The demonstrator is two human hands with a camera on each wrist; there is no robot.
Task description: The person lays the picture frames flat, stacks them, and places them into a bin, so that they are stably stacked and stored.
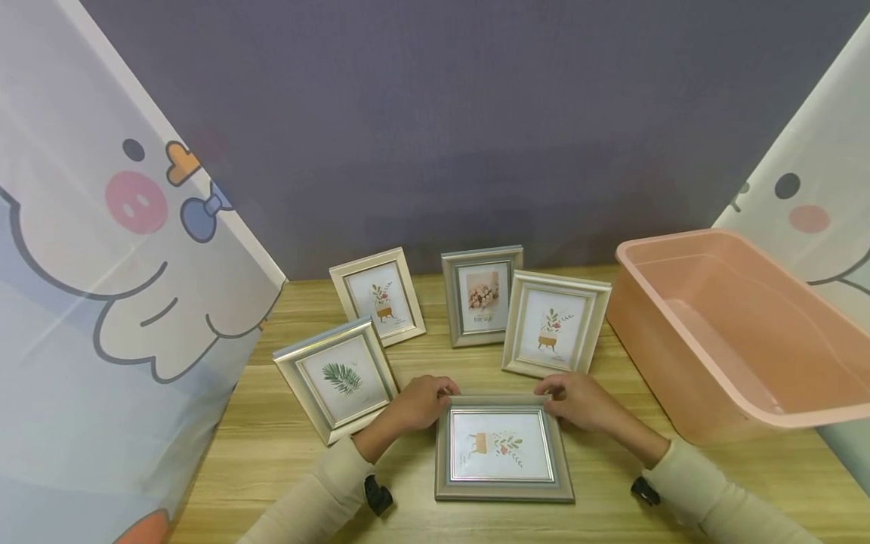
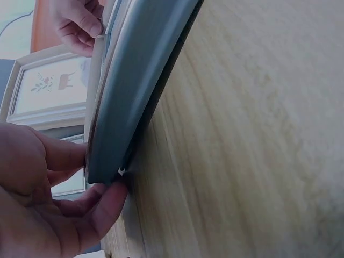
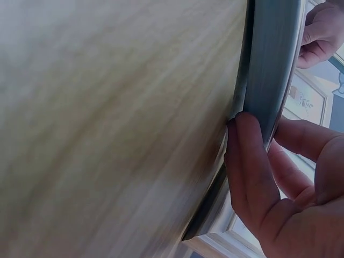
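A grey-silver picture frame (image 1: pixel 504 447) with a potted-plant print lies face up, turned sideways, in front of me. My left hand (image 1: pixel 419 402) pinches its far left corner, thumb on the face and fingertips curled under the edge, as the left wrist view shows. At the far right corner my right hand (image 1: pixel 579 399) grips the same frame, its fingers (image 3: pixel 250 161) reaching below the side. Just behind the right hand stands a cream frame (image 1: pixel 556 323) with a similar plant print. A silver frame (image 1: pixel 340 378) with a green leaf leans upright beside my left hand.
Farther back stand a cream frame (image 1: pixel 378 296) with a plant print and a grey frame (image 1: pixel 483 295) with a flower picture. A deep pink plastic bin (image 1: pixel 669 332) occupies the right side of the wooden table (image 1: pixel 272 468). A dark wall (image 1: pixel 435 136) rises behind.
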